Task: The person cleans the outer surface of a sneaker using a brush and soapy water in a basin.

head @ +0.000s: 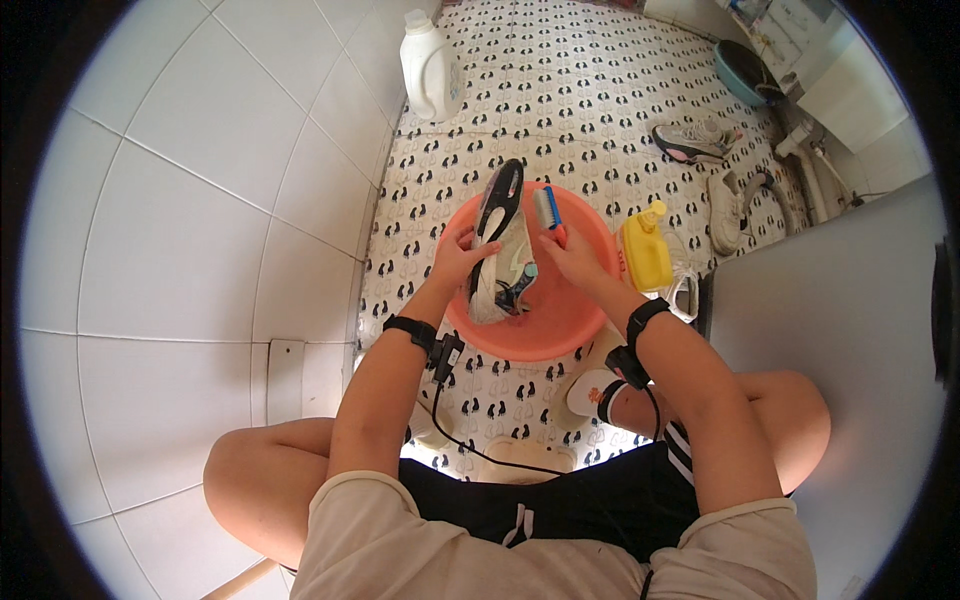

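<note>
My left hand (459, 259) grips a white and black sneaker (514, 247), tilted on its side above a round orange plastic basin (571, 319). The shoe's black sole edge faces up and left, and its toe or heel end juts past the basin's far rim. In my right hand (574, 259) is a scrub brush (551, 212) with pale bristles, a blue back and a red handle. The bristles point toward the shoe but stand apart from it. Part of the brush handle is hidden by my fingers.
Right of the basin stands a yellow pump bottle (646, 251), with a white shoe (684, 292) behind it. A white detergent jug (427, 67) is by the tiled wall. Farther right lie a grey-white sneaker (696, 141), another white shoe (724, 214), a drain hose (776, 196) and a teal basin (736, 79).
</note>
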`<state>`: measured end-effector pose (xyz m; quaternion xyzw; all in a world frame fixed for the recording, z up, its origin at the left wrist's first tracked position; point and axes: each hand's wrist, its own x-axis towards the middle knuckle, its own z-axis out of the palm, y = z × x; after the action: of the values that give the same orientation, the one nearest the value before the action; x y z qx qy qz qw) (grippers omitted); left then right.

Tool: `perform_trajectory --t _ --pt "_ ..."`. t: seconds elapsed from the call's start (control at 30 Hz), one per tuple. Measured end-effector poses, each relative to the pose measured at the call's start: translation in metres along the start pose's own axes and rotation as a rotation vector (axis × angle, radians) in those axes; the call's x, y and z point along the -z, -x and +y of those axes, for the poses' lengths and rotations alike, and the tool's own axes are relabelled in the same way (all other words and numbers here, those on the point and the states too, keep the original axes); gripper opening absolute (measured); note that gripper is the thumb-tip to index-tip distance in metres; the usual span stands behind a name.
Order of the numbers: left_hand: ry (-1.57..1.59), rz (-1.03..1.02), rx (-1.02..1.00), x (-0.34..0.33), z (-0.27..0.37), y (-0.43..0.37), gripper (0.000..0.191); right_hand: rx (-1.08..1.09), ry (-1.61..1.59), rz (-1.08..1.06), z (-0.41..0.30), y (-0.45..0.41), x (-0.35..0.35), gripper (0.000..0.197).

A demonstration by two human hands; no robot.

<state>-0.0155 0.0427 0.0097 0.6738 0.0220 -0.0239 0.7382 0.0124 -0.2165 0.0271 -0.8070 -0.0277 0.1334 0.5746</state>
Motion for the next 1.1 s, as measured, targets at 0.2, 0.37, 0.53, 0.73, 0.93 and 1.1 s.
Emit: perform_trajectory --t 0.2,0.37,0.53,0.73,0.93,1.1 --pt "0.228 -0.069 0.034 -0.023 -0.007 0.0 0.075 0.135 -0.066 -0.097 0.03 -0.023 0.007 0.026" --pt "0.317 -0.114 0.121 -0.006 -0.007 0.004 0.07 -0.005 -0.178 -0.196 0.004 -0.012 -0.003 0.025" --pt "0.291 -0.217 0.133 -0.021 -0.001 0.006 0.066 0.172 -0.293 -0.272 -0.009 -0.007 0.002 0.029" --pt "0.348 -0.176 0.277 -0.02 -0.004 0.001 0.064 0.051 -0.199 -0.232 -0.007 -0.01 0.0 0.031" --pt "0.179 -0.116 0.151 -0.039 0.011 -0.007 0.065 0.138 0.13 -0.183 -0.006 -0.01 0.0 0.048" --pt "0.095 0.06 0.094 -0.032 0.001 -0.01 0.058 0.134 0.227 -0.147 -0.027 -0.011 -0.011 0.04"
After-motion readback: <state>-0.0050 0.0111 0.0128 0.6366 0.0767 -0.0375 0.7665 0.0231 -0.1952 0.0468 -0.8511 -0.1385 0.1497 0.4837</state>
